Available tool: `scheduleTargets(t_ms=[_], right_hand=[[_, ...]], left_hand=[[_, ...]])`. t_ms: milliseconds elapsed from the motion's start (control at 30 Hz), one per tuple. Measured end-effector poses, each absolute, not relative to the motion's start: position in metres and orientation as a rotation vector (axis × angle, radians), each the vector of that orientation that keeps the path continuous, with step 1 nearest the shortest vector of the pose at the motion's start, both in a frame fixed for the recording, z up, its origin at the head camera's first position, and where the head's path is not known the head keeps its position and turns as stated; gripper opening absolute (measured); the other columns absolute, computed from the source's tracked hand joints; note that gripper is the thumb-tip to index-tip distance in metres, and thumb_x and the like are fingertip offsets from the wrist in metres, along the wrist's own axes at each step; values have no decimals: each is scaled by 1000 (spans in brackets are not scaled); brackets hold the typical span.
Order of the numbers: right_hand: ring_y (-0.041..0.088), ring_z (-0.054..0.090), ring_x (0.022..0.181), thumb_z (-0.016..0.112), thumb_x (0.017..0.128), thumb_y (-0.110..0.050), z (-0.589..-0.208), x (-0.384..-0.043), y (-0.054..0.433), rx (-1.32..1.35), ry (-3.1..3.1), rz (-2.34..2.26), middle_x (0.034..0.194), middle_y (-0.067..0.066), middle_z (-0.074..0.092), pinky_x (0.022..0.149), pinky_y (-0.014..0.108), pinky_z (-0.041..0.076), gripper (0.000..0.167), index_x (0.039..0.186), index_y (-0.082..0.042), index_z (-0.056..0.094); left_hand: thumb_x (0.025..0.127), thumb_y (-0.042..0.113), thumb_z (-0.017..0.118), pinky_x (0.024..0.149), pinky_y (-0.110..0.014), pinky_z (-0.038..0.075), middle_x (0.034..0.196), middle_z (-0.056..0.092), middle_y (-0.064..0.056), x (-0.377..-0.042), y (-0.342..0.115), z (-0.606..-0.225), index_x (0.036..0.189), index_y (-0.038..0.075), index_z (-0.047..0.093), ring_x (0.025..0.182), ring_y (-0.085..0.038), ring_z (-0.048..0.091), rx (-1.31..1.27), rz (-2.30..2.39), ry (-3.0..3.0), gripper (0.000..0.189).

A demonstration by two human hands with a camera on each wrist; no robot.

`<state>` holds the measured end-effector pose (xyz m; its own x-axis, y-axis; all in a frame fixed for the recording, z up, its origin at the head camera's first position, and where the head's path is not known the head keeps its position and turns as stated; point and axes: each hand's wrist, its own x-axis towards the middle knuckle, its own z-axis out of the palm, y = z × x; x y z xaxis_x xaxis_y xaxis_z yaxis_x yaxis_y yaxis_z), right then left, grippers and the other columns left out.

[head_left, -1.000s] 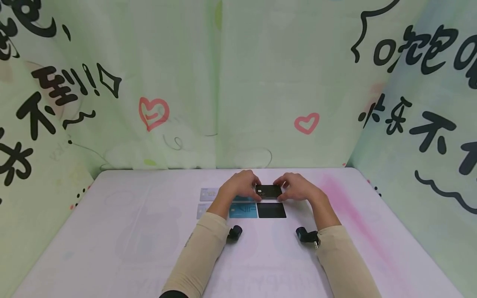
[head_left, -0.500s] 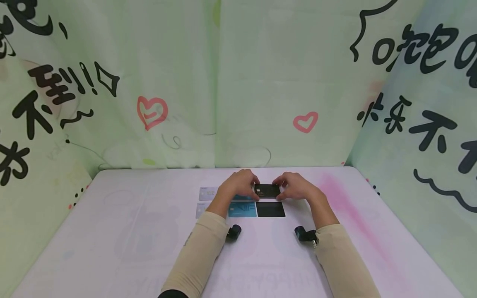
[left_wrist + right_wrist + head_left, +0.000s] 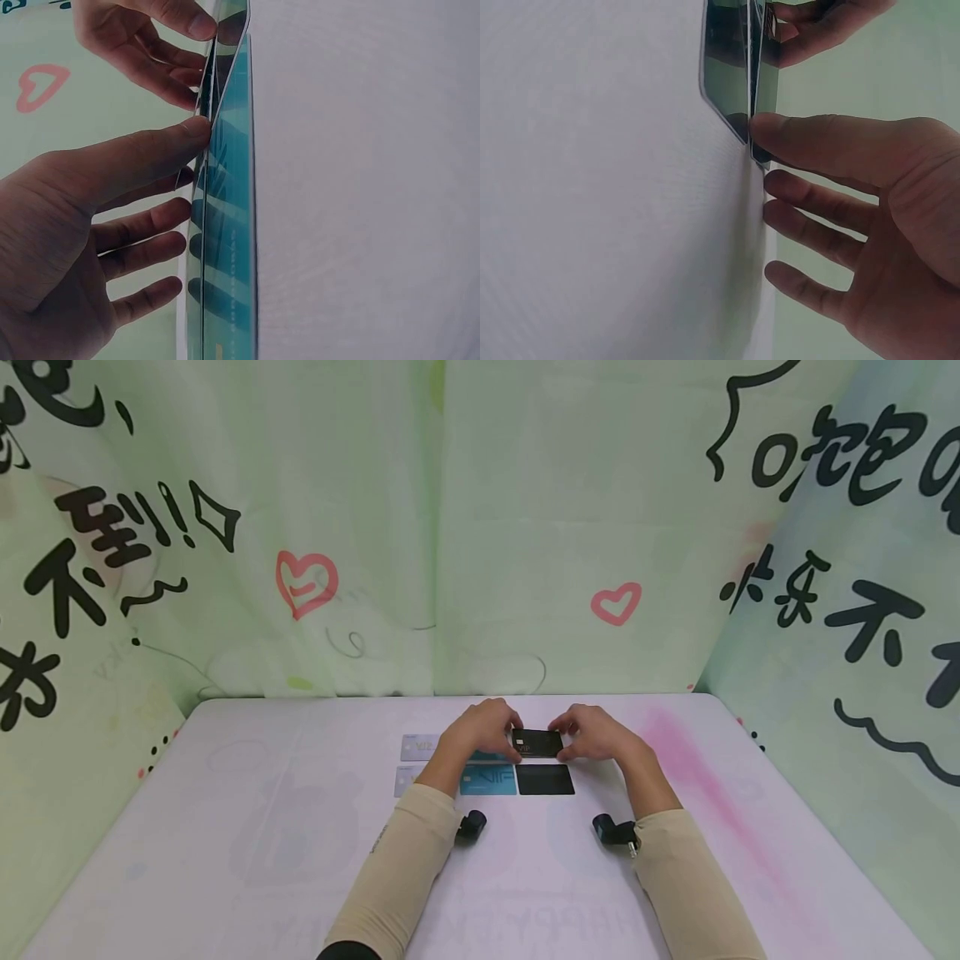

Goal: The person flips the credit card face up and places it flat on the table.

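A black bank card (image 3: pixel 537 743) with a small chip lies at the back row's right end, between my two hands. My left hand (image 3: pixel 483 729) pinches its left end, thumb at the near edge and a finger behind. At the right end my right hand (image 3: pixel 596 735) holds it the same way, its other fingers spread behind in the right wrist view. Just in front lies a plain black card (image 3: pixel 545 779). Beside that is a blue card (image 3: pixel 487 780) with large letters. Another blue card (image 3: pixel 489 759) is partly hidden by my left hand.
Two pale cards, one in the back row (image 3: pixel 418 747) and one in the front row (image 3: pixel 406 781), lie further left, partly behind my left arm. All rest on a white-covered table (image 3: pixel 225 827) with a printed curtain (image 3: pixel 510 527) close behind.
Both hands stay at the ends of the black card, which keeps its place over the plain black one. Only the head view has shifted slightly.
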<state>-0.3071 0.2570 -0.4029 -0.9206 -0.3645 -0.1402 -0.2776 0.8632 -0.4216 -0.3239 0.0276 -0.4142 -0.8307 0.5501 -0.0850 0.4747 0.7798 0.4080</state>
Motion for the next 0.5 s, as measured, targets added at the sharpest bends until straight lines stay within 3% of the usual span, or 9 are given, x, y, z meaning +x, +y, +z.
scheduleTargets(t_ms=[267,500], right_hand=[[32,60,111,85,83,-14,-403,-308,255,-455,2816,-583,118,15,70,101,52,50,51,131,-6,71],[33,60,113,84,83,-13,-403,-308,256,-461,2819,-579,121,15,70,102,53,50,50,131,-6,71]], left_hand=[[84,37,87,95,-39,53,118,68,-5,-324,28,-415,130,16,73,102,-19,60,813,548,2783,53],[84,37,86,100,-41,53,124,67,-6,-322,27,-413,132,17,72,109,-20,61,787,557,2770,54]])
